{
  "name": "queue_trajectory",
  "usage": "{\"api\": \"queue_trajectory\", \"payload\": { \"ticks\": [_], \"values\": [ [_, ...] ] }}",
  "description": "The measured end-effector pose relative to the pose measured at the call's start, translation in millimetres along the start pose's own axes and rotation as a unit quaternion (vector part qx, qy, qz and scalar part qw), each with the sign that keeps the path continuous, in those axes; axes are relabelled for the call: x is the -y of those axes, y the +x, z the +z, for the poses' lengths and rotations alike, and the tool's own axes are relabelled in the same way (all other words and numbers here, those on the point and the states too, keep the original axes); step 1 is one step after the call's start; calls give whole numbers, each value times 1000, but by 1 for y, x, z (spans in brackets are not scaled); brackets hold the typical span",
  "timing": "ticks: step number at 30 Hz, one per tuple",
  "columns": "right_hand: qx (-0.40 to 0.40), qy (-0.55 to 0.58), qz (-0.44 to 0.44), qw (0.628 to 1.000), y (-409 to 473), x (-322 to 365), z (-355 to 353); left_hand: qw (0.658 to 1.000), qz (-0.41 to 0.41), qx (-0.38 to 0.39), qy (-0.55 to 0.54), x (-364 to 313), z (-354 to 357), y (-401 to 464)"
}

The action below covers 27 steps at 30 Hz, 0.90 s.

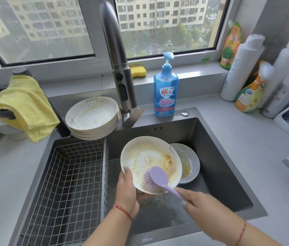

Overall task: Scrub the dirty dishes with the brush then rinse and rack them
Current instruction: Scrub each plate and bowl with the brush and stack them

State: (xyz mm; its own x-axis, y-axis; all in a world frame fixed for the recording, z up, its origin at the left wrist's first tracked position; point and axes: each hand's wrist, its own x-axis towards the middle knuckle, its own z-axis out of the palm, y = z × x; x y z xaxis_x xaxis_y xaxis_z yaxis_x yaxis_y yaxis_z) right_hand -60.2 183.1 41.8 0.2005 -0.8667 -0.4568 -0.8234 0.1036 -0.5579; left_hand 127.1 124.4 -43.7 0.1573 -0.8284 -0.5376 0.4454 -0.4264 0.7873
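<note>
On the left, the wire rack basket (72, 183) sits inside the sink (211, 139) with nothing in it yet, and a stack of dirty bowls (92, 118) waits on the counter (228, 135) just behind it, so the job looks to be near its start. The left hand (126, 190) grips the near rim of a shallow white bowl (149, 160), thumb over the lip and fingers wrapped underneath, holding it tilted above the sink floor. Brown residue streaks the bowl's right side.

The lilac dish brush (155, 178) has its bristles pressed into the bowl's lower inside wall; the right hand (198, 205) is closed round the handle, forefinger lying along it. To scrub well, I would keep the bowl braced firmly against the brush's push, work in small circles, and turn the bowl with the left hand so the stained patch comes under the bristles — a slack grip on a wet rim could let it slip. A second dirty plate (188, 162) lies in the sink just behind, partly hidden. The faucet (117, 55) shows no water running — rinsing comes after.
</note>
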Motion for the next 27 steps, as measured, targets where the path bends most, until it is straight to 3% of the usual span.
{"api": "queue_trajectory", "payload": {
  "ticks": [3, 9, 13, 17, 22, 24, 25, 27],
  "values": [
    [-68, -70, 28, 995, 15, -27, -3, 1000, -2, 1, -3, -2, -2, 0],
    [-204, 134, 106, 964, 58, -48, -12, 999, -37, 4, 3, -7, 5, -6],
    [-163, 314, 133, 926, 74, -39, -9, 997, -73, 2, 12, -13, 9, -8],
    [-133, 425, 175, 878, 82, -39, -3, 992, -122, 17, -33, -20, 8, -11],
    [-92, 595, 209, 771, 80, -35, 5, 989, -142, 29, -1, -22, 4, -15],
    [-103, 601, 222, 761, 79, -31, 7, 990, -78, 15, 114, -19, 0, -12],
    [-109, 597, 231, 761, 79, -29, 7, 972, -9, -4, 235, -16, -4, -10],
    [-123, 581, 253, 764, 78, -26, 8, 865, 184, -78, 460, -9, -16, -9]
  ]
}}
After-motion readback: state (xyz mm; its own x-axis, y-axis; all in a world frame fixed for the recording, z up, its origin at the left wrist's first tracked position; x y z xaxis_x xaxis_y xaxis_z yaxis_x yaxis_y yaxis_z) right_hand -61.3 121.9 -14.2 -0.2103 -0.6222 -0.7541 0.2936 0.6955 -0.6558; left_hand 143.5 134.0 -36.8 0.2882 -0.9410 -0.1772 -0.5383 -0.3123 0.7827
